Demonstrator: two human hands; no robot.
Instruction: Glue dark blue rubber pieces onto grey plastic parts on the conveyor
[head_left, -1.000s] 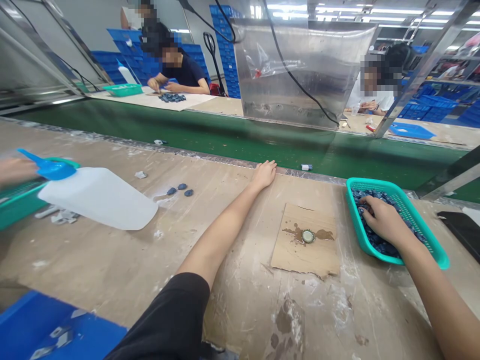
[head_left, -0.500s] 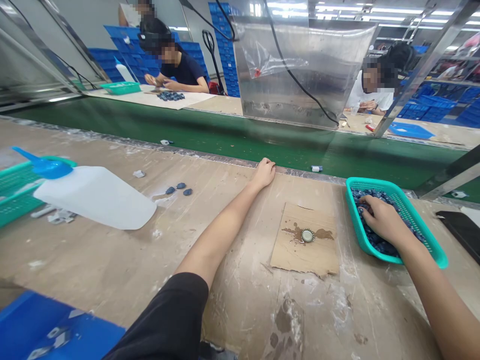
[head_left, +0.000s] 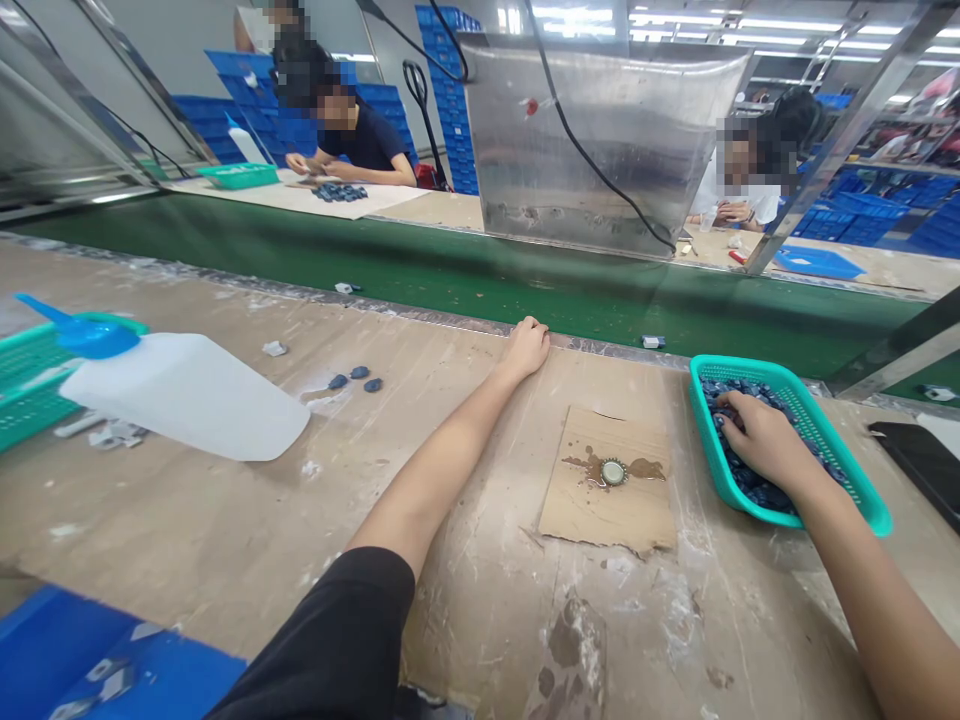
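Note:
My right hand point(head_left: 765, 440) reaches into a green plastic basket point(head_left: 874, 505) of small dark blue pieces point(head_left: 757, 490). Its thumb and fingers curl close together among the pieces; whatever lies between the tips is hidden. My left hand point(head_left: 529, 345) rests at the far edge of the table point(head_left: 465, 400), fingers bent over the edge beside the green belt. Between my forearms lies a square of cardboard point(head_left: 600, 525) with a wet brown stain. A bottle cap point(head_left: 613, 472) sits on the stain, with its toothed rim showing.
At left, a white squeeze bottle point(head_left: 187, 395) with a blue nozzle lies tilted by another green basket point(head_left: 30, 410). Three dark blue pieces point(head_left: 360, 373) lie nearby. A black phone-like object point(head_left: 915, 460) is at far right. Beyond the green belt point(head_left: 420, 270), co-workers sit at another table.
The small pale pieces on the green belt have shifted to the right. Both my hands hold practically the same place. The view has moved very slightly.

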